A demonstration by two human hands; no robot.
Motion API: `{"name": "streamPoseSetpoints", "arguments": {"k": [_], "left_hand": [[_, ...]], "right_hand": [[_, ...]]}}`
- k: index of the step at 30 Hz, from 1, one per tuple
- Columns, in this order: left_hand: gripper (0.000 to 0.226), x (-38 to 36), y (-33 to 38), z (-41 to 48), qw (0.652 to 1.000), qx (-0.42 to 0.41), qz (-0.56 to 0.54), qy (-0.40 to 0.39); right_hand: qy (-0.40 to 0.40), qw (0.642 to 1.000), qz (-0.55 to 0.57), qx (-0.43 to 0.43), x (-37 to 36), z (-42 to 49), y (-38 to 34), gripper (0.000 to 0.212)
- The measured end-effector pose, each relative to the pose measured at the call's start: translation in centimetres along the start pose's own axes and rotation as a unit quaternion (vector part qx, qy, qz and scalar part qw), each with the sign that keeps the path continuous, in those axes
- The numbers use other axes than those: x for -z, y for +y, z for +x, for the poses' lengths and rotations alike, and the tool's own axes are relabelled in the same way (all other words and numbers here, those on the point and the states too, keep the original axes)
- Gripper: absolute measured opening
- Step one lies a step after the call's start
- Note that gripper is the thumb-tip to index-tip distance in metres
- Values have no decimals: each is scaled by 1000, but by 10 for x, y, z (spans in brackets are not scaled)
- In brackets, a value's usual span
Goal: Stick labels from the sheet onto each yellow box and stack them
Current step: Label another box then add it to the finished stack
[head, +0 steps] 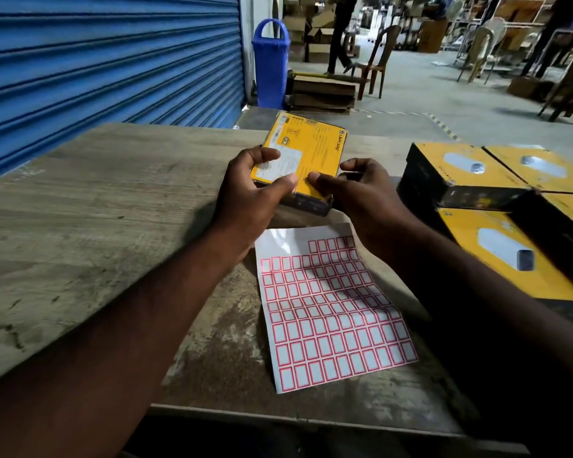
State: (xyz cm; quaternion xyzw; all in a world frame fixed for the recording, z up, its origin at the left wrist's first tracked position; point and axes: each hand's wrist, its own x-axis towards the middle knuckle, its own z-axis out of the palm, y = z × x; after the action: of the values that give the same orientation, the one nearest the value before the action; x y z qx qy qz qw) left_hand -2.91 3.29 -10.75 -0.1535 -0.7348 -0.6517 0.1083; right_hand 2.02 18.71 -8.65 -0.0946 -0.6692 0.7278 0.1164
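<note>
Left hand (245, 201) and right hand (364, 200) grip one yellow box (315, 150) above the label sheet (328, 312).

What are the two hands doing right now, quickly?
Left hand: closed, gripping the yellow box.
Right hand: closed on the same box, thumb on its top face.

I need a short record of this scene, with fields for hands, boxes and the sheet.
left hand: grips the yellow box at its near left corner
right hand: thumb on the box's top, fingers curled by its right edge
yellow box: held in both hands, printed face up
label sheet: flat on the table, far left part without labels
other yellow boxes: grouped right of the sheet
</note>
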Motion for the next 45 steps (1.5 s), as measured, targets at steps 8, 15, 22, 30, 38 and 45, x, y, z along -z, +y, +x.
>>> {"name": "streamPoseSetpoints", "arguments": {"k": [8,15,22,30,38,45], "left_hand": [[17,-3,-1,0,1000,5,-13,20],[24,-5,-3,2,998,14,-50,-37],[54,3,0,0,981,-112,146,-54],[51,11,2,3,968,-148,204,-17],[47,10,-6,8,984,-96,134,-70],[40,12,-4,11,999,-39,27,-14]], "right_hand": [[5,997,-79,25,-4,-2,-4,63],[31,998,-44,16,2,3,1,64],[45,999,-21,10,7,12,4,42],[6,997,-63,37,4,3,-3,73],[5,984,-155,90,8,3,2,79],[-50,977,-189,82,17,7,2,58]]}}
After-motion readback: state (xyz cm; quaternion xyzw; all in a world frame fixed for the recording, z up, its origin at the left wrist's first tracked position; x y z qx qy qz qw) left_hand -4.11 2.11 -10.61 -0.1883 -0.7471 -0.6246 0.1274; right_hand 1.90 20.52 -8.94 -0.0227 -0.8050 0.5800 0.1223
